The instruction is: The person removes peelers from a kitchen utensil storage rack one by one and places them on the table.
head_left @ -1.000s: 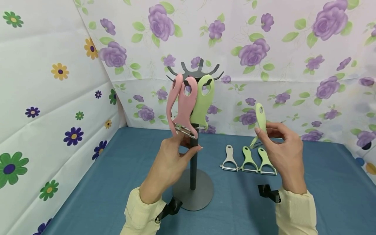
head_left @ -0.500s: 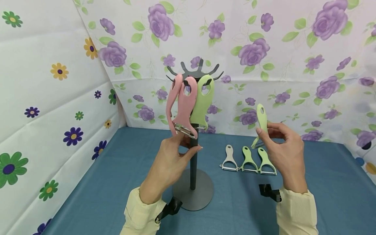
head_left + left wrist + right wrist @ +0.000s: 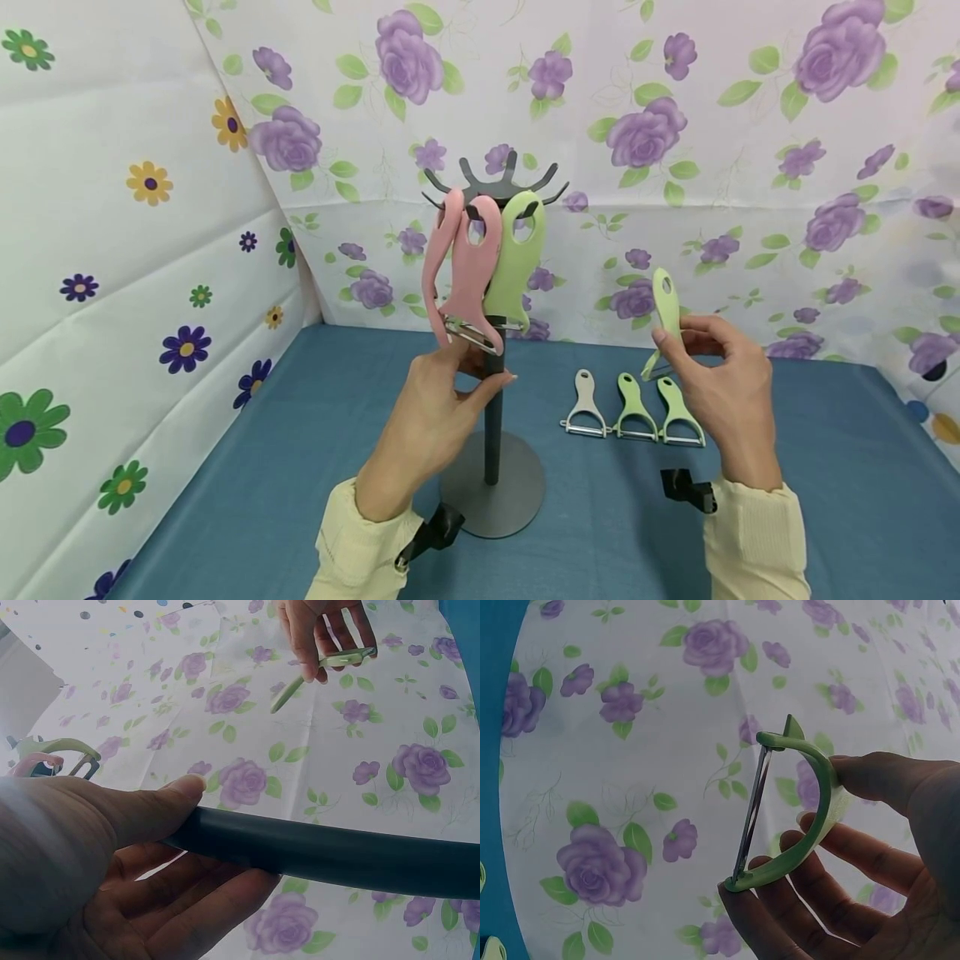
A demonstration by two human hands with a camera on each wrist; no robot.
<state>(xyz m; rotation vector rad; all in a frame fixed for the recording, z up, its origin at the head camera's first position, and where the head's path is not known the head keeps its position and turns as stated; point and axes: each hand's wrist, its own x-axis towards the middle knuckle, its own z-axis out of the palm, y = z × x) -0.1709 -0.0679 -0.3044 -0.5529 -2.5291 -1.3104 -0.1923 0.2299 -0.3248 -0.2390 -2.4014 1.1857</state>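
Observation:
My left hand (image 3: 429, 407) grips the dark pole (image 3: 322, 851) of a stand, thumb on one side and fingers on the other. From hooks of its top ring (image 3: 487, 190) hang two pink peelers (image 3: 474, 271) and a green peeler (image 3: 514, 258), just above that hand. On the right, my right hand (image 3: 726, 387) pinches another green peeler (image 3: 821, 802) between thumb and fingers. It is raised off the table, handle end upward, and its metal blade shows in the right wrist view. Below lie a white peeler (image 3: 585, 400) and two green peelers (image 3: 634, 408) in a row.
The stand's round grey base (image 3: 517, 500) rests on a blue tablecloth (image 3: 300, 467). Behind the table hangs a flowered cloth (image 3: 337, 108), with another patterned cloth (image 3: 97, 225) along the left side.
The right hand, holding the green peeler, has shifted only very slightly. The left hand keeps its grip on the pole, and the hanging and lying peelers stay where they were.

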